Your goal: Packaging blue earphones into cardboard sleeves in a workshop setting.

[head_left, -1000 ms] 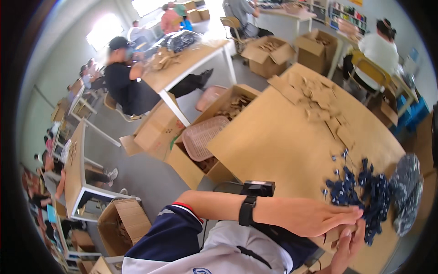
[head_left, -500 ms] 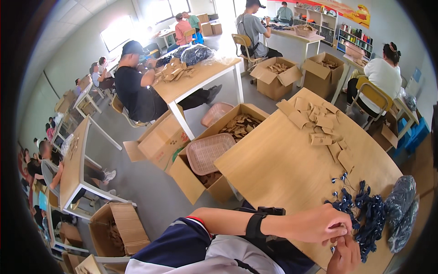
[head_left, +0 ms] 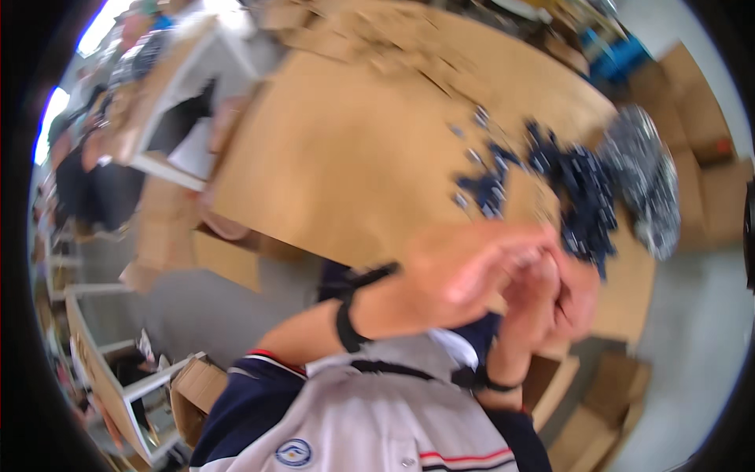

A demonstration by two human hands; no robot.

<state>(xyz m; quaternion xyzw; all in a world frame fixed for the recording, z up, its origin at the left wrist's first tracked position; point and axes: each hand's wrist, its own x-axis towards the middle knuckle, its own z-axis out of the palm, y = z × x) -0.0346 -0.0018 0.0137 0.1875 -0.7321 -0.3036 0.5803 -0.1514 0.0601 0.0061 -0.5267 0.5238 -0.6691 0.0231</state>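
Note:
The picture is blurred by motion. My left hand (head_left: 464, 271) and my right hand (head_left: 562, 303) are pressed together in front of my chest, just over the near edge of the wooden table (head_left: 354, 157). The fingers of both are curled. Whether a small part sits between them is hidden by the blur. A black watch is on my left wrist and a dark band on my right. A pile of small dark blue parts (head_left: 578, 185) lies on the table just beyond my hands. A shiny clear bag (head_left: 649, 177) lies to the right of the pile.
Flat cardboard pieces (head_left: 393, 47) are spread at the table's far side. Open cardboard boxes (head_left: 169, 228) stand on the floor to the left, and more boxes (head_left: 700, 126) to the right. Another table (head_left: 169, 79) with people around it is at the far left.
The view has swung sharply and blurred. My hands have come up from the blue pile toward my chest and now fill more of the picture.

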